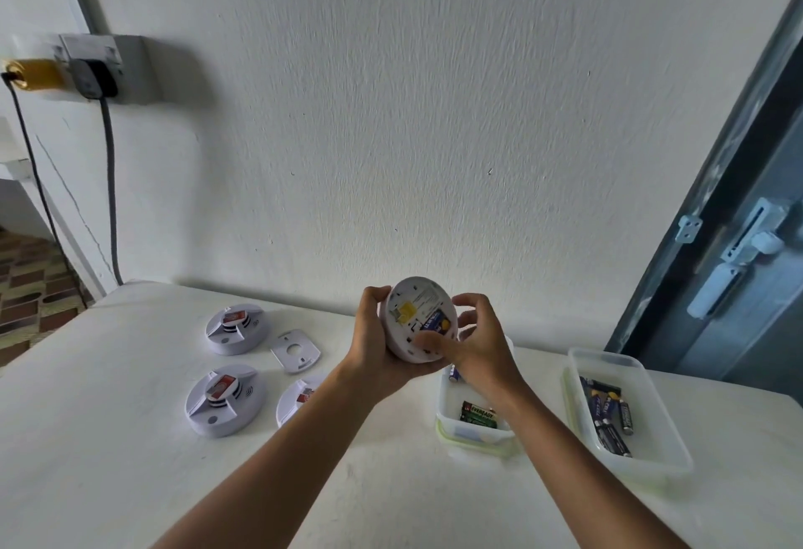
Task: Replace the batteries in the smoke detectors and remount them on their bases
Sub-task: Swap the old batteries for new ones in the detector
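Observation:
A round white smoke detector is held up above the table, its back facing me. A yellow label and a blue battery show in its open compartment. My left hand grips the detector from the left and underneath. My right hand holds its right edge, with the thumb pressing on the back just below the battery. Three more detectors lie on the table at the left: one far, one near, one partly hidden by my left forearm. A loose white mounting base lies between them.
A small clear tub with a green battery pack stands under my right wrist. A longer clear tray with several dark blue batteries sits at the right. The white table meets a white wall; a wall socket with cables is at upper left, a door frame at right.

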